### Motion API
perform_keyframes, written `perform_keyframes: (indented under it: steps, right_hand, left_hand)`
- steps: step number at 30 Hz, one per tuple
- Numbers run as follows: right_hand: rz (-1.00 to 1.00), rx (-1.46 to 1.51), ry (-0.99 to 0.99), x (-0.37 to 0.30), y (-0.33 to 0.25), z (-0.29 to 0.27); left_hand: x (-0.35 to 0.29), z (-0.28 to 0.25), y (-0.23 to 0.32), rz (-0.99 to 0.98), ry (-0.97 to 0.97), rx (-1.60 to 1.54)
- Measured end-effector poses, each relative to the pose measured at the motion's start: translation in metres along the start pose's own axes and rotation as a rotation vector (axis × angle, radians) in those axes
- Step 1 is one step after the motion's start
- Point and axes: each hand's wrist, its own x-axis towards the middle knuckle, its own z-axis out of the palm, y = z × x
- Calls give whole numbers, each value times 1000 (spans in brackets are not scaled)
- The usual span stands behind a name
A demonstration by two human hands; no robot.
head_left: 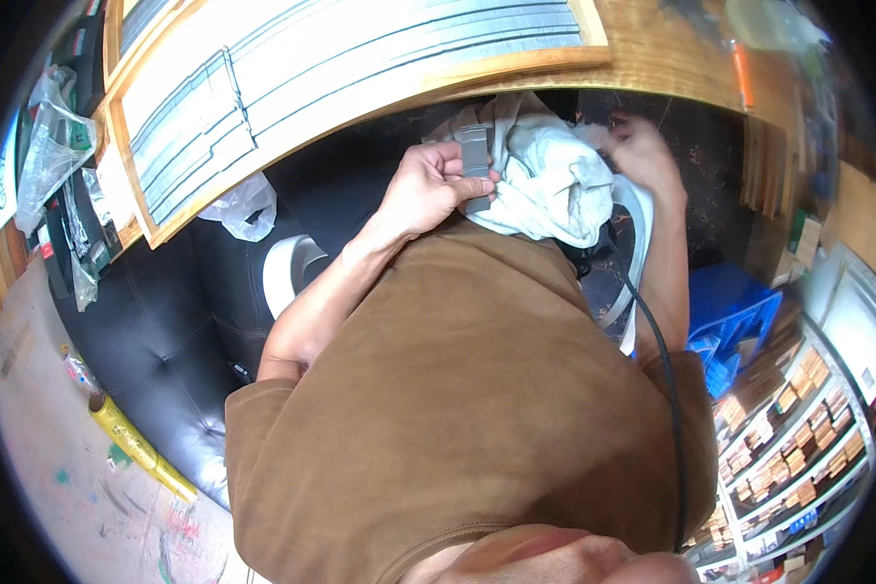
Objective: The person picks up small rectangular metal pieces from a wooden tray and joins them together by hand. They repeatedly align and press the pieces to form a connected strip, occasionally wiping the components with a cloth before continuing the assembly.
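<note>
My left hand [420, 187] pinches a small flat grey rectangular piece [474, 156], upright between thumb and fingers; I cannot make out its exact kind. Right behind that piece a crumpled pale cloth [555, 170] lies bunched over my lap. On the cloth's far right side is my right hand [644, 154], smeared by motion. Its fingers are too blurred to show whether they hold anything.
A wooden table edge [409, 112] runs across the front, with a framed panel [360, 58] on it. White chair arms [280, 275] curve at both sides. A black cable [664, 360] hangs by my right arm. To the right stand a blue plastic stool [735, 302] and loaded shelves [798, 457].
</note>
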Motion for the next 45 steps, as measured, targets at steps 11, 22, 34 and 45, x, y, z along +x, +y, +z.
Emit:
perform_keyframes:
  steps: [11,22,34,45]
  right_hand:
    - [-239,446,122,-12,-56,-28]
    - [-496,186,357,-58,-90,-31]
    - [-76,1463,-494,-73,-100,24]
    - [-322,722,-335,-65,-113,31]
  left_hand:
    - [13,51,4,166,-220,21]
    - [-7,24,15,95,-110,-76]
    - [-10,21,31,-73,-46,-65]
    - [-6,36,19,-70,-110,101]
